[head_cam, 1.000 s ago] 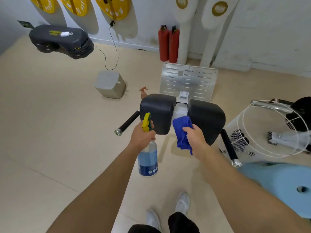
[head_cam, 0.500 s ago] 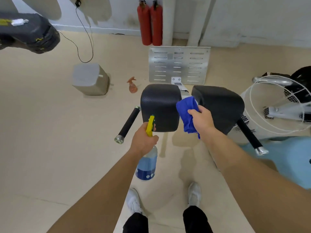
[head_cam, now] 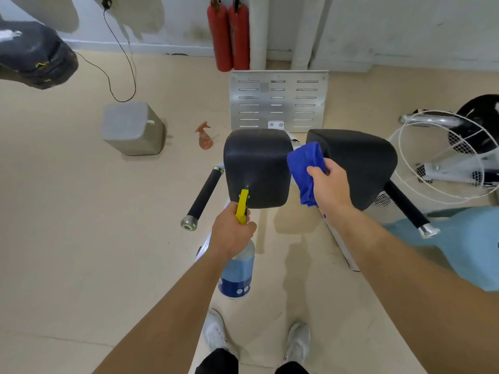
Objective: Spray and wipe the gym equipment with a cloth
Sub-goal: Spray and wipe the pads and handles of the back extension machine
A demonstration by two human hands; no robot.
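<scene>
Cloth [head_cam: 306, 168], soft and light, stays bunched in my right hand [head_cam: 328, 184]; left hand [head_cam: 232, 233] fingers wrap the spray bottle [head_cam: 239, 271] neck.

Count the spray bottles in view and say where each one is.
2. A blue spray bottle with a yellow trigger is held in the left hand, aimed at the left black pad. An orange spray bottle lies on the floor beyond it. Others may be hidden.

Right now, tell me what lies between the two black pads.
In the head view, the blue cloth, held in the right hand, sits in the gap between the left pad and the right pad.
</scene>
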